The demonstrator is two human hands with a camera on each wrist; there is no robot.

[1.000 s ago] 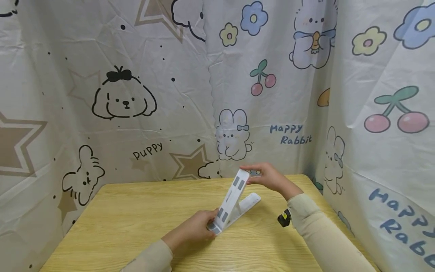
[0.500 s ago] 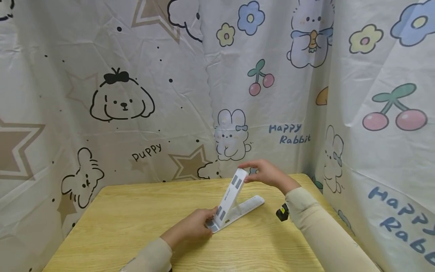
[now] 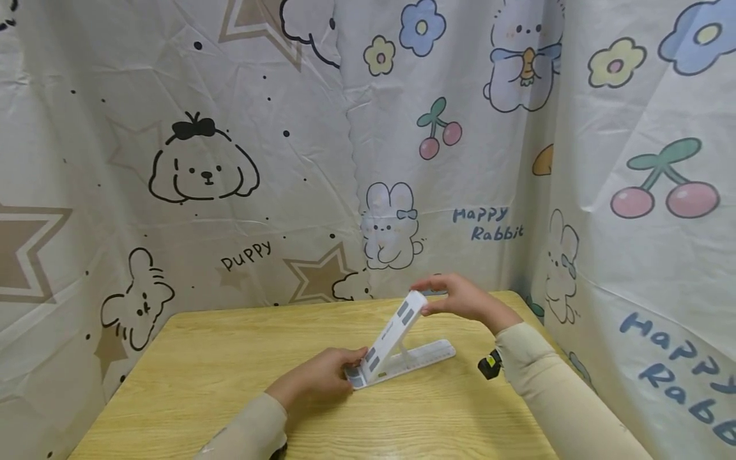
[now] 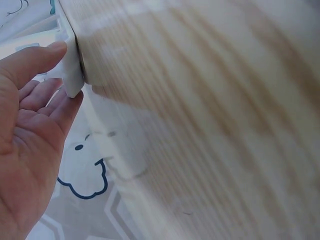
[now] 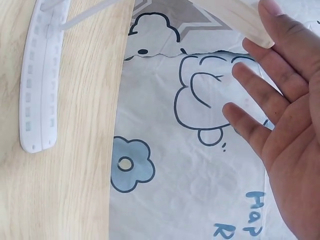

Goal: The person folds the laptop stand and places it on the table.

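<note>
A white folding laptop stand (image 3: 391, 335) with grey pads is held over the wooden table, its two bars spread in a V and joined by a thin strut. My left hand (image 3: 322, 377) pinches the hinged end, thumb on top and fingers beneath, as the left wrist view shows around the white end piece (image 4: 75, 70). At the raised tip of the upper bar, my right hand (image 3: 462, 299) pinches between thumb and index finger; its other fingers are spread in the right wrist view. The slotted lower bar (image 5: 40, 100) points right, low over the tabletop.
The yellowish wood-grain table (image 3: 241, 345) extends around both hands. Behind it and along the sides hangs a cartoon-printed curtain (image 3: 310, 217). A small black device (image 3: 490, 364) sits at the right sleeve cuff.
The stand has turned clockwise in the head view, its lower bar swinging down and rightward. The V between its bars looks a little wider. Both hands keep their grips.
</note>
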